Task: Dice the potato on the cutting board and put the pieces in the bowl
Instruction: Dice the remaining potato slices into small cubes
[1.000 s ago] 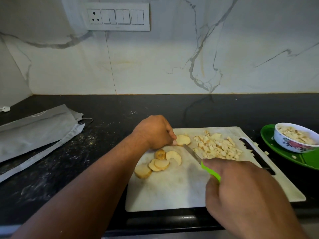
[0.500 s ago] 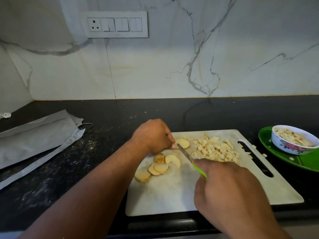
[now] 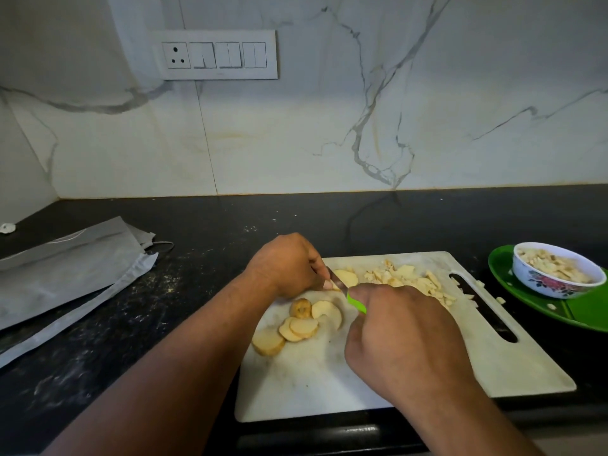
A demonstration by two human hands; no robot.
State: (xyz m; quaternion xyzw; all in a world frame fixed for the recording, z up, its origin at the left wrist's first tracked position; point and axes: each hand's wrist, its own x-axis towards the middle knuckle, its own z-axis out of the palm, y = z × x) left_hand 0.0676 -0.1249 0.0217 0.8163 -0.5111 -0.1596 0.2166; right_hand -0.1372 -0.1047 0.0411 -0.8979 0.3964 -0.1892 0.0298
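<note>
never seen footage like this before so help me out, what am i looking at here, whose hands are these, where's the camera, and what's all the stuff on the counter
There is no machine here: a person is working with two bare hands, and the one camera sits on their head, looking forward and down.

On the black stone counter lies a white plastic cutting board. The left hand pins a pale potato slice down. The right hand grips a green-handled knife, its blade on that slice. More round potato slices wait on the board, beside a heap of diced potato.

To the right, a white flowered bowl, already holding pieces, stands on a green plate. Grey bags lie at the left.
</note>
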